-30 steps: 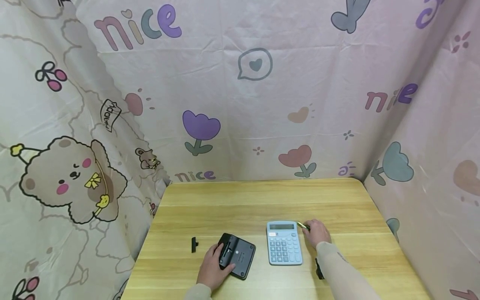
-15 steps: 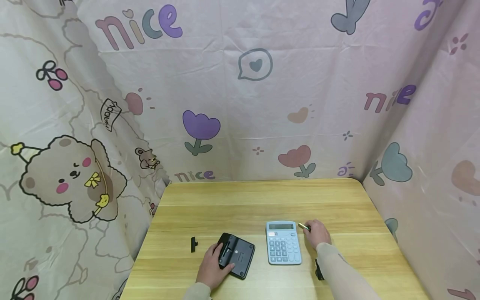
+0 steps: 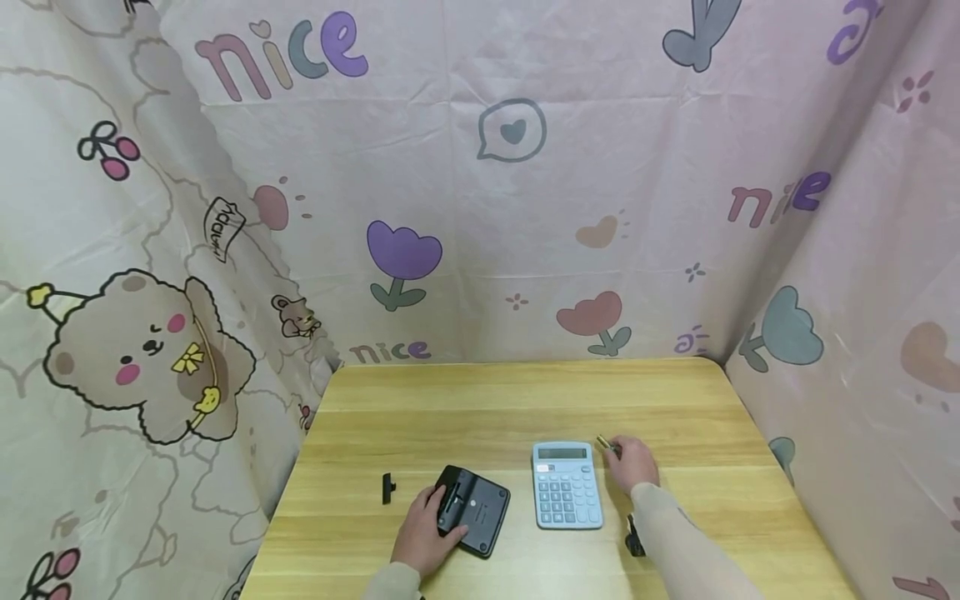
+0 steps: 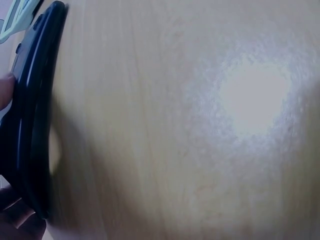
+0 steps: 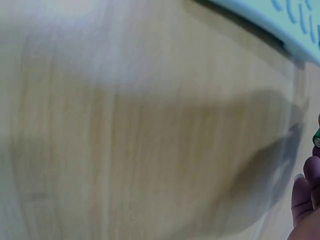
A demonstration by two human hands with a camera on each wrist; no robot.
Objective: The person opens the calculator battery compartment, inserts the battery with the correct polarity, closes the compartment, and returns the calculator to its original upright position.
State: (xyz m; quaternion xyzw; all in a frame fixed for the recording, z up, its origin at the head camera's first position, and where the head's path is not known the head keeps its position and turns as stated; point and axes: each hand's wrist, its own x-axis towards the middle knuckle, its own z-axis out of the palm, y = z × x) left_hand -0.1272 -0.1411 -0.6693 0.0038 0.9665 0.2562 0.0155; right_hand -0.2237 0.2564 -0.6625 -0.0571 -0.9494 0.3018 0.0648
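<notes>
Evidently, the work centres on the black device (image 3: 487, 515), which lies underside up beneath the left hand (image 3: 427, 533); the fingers curl over its left side and the thumb bears on the near part, gripping it. Whether it sits wholly flat cannot be told. The right hand (image 3: 632, 467) pinches a slim battery (image 3: 603, 442), one end jutting out ahead and to the left of the fingers.

In this inspector's judgement, the left grip should stay clear of the recess (image 3: 455, 502) by its fingers and press down evenly to prevent sliding. The battery is best held near one end, its polarity checked before any seating.

Just left of the right hand stands the blue calculator (image 3: 568, 486), between both hands; a direct leftward path would need lifting over it. Bare wooden table (image 3: 465, 400) extends ahead of both hands, its far edge well apart from them. The small black piece (image 3: 387, 489), left of the left hand, lies near enough to be knocked.
</notes>
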